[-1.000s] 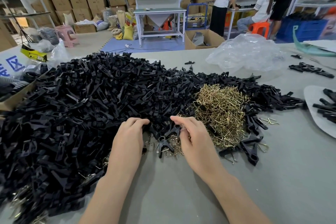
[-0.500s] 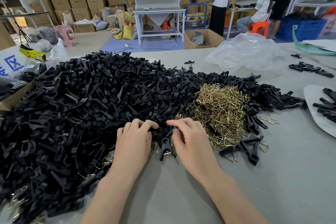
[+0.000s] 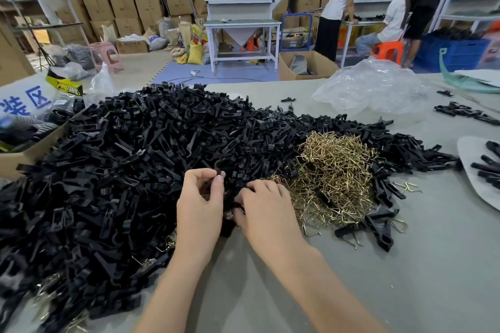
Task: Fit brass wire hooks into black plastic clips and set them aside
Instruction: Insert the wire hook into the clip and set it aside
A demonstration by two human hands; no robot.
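A large heap of black plastic clips [image 3: 130, 165] covers the left and middle of the grey table [image 3: 405, 278]. To its right lies a tangled pile of brass wire hooks [image 3: 335, 170]. My left hand [image 3: 200, 205] and my right hand [image 3: 267, 213] meet at the heap's near edge. Between them sits a black clip [image 3: 228, 207]; my left thumb and fingers pinch its upper end, and my right fingers curl round its other side. Whether a hook is in that clip is hidden by my hands.
Several clips with hooks [image 3: 378, 227] lie right of my right hand. A white tray [image 3: 476, 170] with black clips sits at the right edge, a crumpled clear bag [image 3: 370, 89] at the back, a cardboard box [image 3: 24, 154] at the left. People stand by benches behind.
Both hands have drawn together and lifted a black clip from the heap's edge; the left hand rose and now pinches it, the right hand closed in on it.
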